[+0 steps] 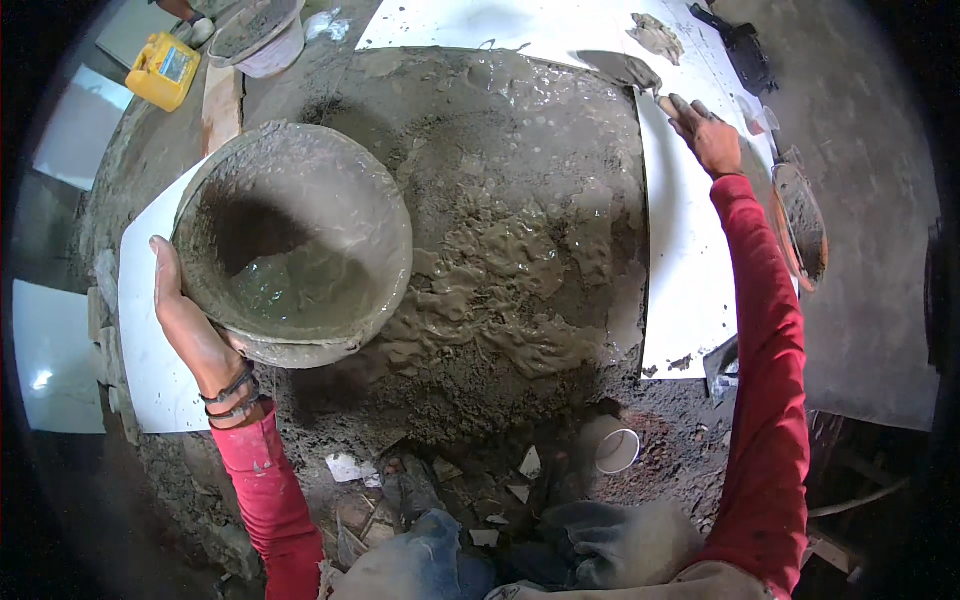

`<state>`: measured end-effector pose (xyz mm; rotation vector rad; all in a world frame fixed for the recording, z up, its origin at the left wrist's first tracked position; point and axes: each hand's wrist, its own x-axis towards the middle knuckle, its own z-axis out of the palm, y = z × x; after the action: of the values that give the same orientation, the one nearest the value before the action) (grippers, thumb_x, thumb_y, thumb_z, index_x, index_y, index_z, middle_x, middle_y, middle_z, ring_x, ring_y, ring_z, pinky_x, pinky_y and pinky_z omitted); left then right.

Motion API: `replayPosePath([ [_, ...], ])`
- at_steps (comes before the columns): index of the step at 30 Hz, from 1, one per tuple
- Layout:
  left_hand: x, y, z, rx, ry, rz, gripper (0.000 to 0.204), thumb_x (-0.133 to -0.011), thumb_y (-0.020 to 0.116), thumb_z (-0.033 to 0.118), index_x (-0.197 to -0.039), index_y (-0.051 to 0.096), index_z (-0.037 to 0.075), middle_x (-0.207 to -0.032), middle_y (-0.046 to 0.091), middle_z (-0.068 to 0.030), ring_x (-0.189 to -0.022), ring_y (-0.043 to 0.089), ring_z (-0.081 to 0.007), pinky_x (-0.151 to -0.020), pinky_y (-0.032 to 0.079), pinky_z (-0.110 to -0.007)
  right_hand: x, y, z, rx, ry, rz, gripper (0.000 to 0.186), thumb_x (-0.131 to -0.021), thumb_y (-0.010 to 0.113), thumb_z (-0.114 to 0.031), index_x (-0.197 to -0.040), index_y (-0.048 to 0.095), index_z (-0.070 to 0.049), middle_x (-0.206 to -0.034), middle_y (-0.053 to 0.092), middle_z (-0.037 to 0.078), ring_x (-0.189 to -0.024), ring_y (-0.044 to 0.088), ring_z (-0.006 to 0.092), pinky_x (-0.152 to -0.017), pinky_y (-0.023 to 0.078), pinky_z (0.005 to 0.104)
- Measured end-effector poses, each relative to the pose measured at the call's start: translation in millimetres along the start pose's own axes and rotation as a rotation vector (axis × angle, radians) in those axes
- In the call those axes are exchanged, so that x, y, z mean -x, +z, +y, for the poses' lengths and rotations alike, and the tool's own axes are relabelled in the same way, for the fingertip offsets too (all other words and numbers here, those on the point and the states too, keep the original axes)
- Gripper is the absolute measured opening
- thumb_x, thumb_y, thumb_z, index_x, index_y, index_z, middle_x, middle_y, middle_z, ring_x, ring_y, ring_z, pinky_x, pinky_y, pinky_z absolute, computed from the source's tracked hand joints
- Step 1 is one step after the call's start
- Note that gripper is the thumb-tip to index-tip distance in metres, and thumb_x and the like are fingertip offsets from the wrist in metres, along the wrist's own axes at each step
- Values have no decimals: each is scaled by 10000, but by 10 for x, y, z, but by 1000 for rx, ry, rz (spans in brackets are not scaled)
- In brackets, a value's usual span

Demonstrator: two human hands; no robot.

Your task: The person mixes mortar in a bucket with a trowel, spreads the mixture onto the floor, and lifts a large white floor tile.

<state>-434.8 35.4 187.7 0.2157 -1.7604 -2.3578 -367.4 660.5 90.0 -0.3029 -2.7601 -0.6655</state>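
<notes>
My left hand (195,330) grips the left side of a mud-coated bucket (350,210), tilted so its inside and a pool of wet grey-green mix (300,280) show. My right hand (708,140) is closed round the handle of a grey-smeared trowel (620,70), over a white tile (685,300) at the right. Between my hands lies a bed of wet mortar (520,260), lumpy in the near part and smoother and shinier toward the back.
A yellow jerrycan (160,75), another bucket (250,40) and a person's foot (200,30) are at top left. More white tiles (60,370) lie left. A mud-streaked basin (800,225) sits right. A white cup (617,450) lies among rubble below the mortar.
</notes>
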Motion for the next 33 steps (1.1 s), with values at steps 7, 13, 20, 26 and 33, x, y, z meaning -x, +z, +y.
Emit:
replayPosePath([
  [7,86,22,72,-33,-7,36,506,-1015,450,385,-1231,559,-60,-1204,618,-139,-1043,613,-240,-926,477,-365,64,-3,-214,-5,-23,-116,462,-947,483,-471,-1366,497,-276,-1185,624,81,-870,680,301,-661,561,434],
  [13,33,-124,15,-50,22,21,503,-1018,444,379,-1243,549,-58,-1208,611,-131,-1044,607,-236,-927,473,-363,44,-78,-622,-368,122,25,471,-930,538,-457,-1298,551,-162,-953,696,177,-817,680,360,-671,540,469],
  [20,102,15,-36,-47,67,-19,512,-1015,453,377,-1262,532,-64,-1246,588,-143,-1098,577,-239,-977,437,-363,-436,-590,-1900,-1009,295,-215,492,-934,533,-450,-1150,642,-22,-972,694,222,-913,686,335,-832,531,429],
  [26,206,-38,15,23,-10,-29,522,-1008,471,380,-1270,524,-68,-1242,589,-144,-1091,582,-249,-970,443,-366,-812,-505,-2126,-860,353,-205,471,-927,496,-390,-1031,671,35,-1024,663,262,-983,640,418,-913,491,475],
  [33,235,-108,29,-21,-12,-59,519,-1007,473,377,-1268,525,-69,-1236,588,-145,-1087,586,-243,-968,446,-366,-391,-376,-1536,-692,450,-205,477,-915,512,-406,-1002,682,31,-980,653,296,-1015,614,447,-911,481,467],
])
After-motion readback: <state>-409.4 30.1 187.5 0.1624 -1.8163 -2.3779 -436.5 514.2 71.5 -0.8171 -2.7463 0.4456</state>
